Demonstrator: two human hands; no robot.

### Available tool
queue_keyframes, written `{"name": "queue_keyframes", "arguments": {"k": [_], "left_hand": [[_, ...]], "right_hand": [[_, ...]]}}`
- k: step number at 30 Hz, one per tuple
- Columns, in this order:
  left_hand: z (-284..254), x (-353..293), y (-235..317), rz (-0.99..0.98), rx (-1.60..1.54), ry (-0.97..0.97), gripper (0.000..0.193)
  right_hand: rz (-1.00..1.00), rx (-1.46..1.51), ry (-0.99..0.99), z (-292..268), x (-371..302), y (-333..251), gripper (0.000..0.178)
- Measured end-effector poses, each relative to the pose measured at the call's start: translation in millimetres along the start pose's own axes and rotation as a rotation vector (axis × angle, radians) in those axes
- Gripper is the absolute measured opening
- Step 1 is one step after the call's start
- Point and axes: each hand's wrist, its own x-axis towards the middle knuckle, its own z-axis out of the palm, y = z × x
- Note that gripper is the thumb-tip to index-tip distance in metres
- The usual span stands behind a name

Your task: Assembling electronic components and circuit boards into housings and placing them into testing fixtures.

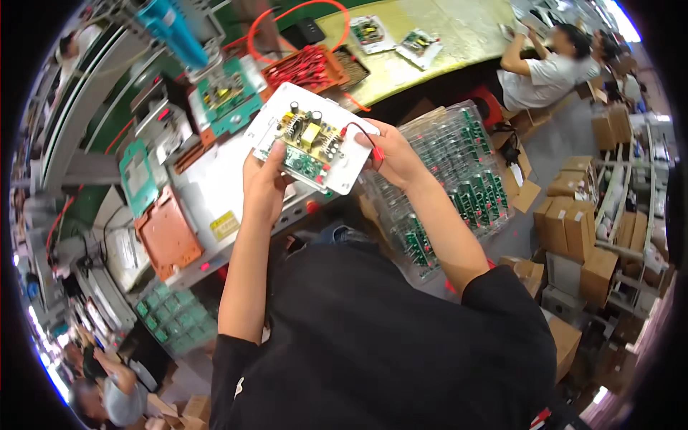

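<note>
A white plastic panel (351, 166) hangs tilted between my hands, above the front edge of the bench. On it sits a power circuit board (310, 134) with a yellow transformer and black capacitors, and a narrow green circuit board (301, 164) along its near side. My left hand (265, 183) grips the near left edge, its thumb over the panel beside the green board. Closed on the right edge is my right hand (398, 159), next to a short red-and-black cable (378, 152) that loops from the board. The fingers beneath the panel are hidden.
Behind the panel, a green fixture (246, 107) holds another board under a blue cylinder (170, 32). An orange tray (330, 80) contains red cables. Clear trays with green boards (479, 201) stand at right; two white panels (371, 43) lie on the yellow table. A co-worker (548, 72) sits far right.
</note>
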Motion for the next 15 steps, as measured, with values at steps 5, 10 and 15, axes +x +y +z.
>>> {"name": "queue_keyframes", "arguments": {"k": [5,10,15], "left_hand": [[-20,-24,-10,-0.216,0.062,-0.032,0.058],[-43,-72,-7,-0.203,0.1,-0.075,0.055],[-51,-98,-3,-0.19,0.209,-0.003,0.055]], "right_hand": [[-0.241,0.082,0.442,-78,39,1,0.032],[-0.724,0.142,0.734,-204,114,-86,0.037],[-0.413,0.221,0.719,-342,148,-180,0.074]]}}
